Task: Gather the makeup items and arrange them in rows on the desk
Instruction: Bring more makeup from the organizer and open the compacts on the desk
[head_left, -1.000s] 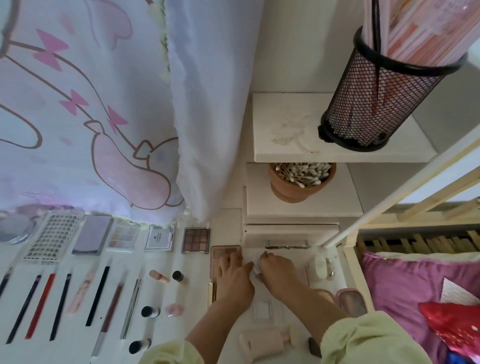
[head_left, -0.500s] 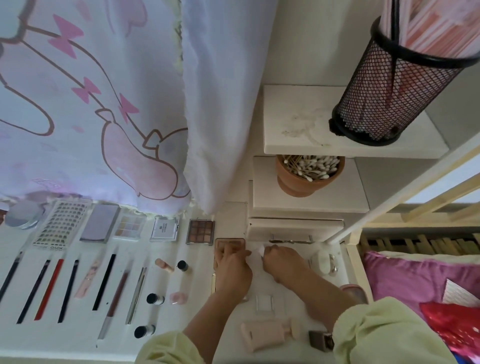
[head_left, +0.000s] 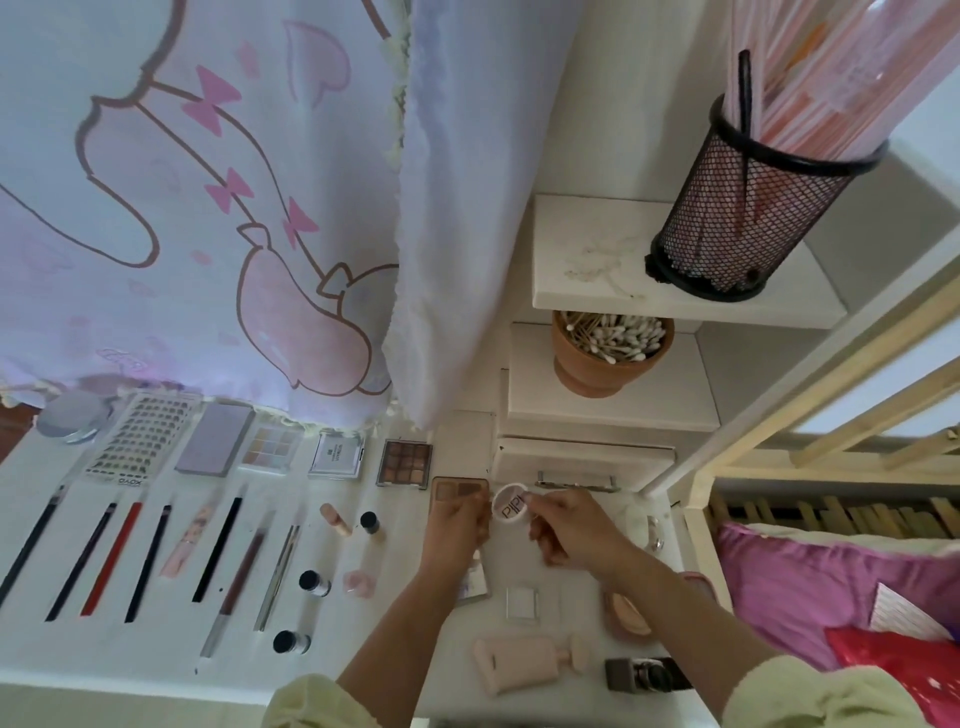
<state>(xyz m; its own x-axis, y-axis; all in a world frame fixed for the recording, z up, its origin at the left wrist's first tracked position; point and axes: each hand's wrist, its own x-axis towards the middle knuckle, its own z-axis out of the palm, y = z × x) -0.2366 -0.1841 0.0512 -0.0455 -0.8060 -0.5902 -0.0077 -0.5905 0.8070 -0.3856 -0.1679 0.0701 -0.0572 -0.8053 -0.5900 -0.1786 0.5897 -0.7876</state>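
Observation:
My right hand (head_left: 574, 530) pinches a small round white compact (head_left: 509, 504) with dark lettering, lifted and tilted just above the white desk (head_left: 395, 644). My left hand (head_left: 457, 525) lies beside it on a brown eyeshadow palette (head_left: 457, 488), its fingers curled at the palette's near edge. To the left, palettes (head_left: 404, 461) form a back row, and pencils and brushes (head_left: 218, 551) lie in a row in front. Small tubes and jars (head_left: 315, 582) stand between them and my hands.
A pink bottle (head_left: 519, 665), a small white square case (head_left: 521, 603), a pink puff (head_left: 626, 613) and a dark box (head_left: 644, 674) lie near the front edge. Stepped shelves hold a cotton-swab pot (head_left: 610, 353) and mesh holder (head_left: 737, 208). A curtain hangs behind.
My right hand has lifted the round white compact off the desk and tilted it so its lettered face shows. My left hand stays on the brown palette.

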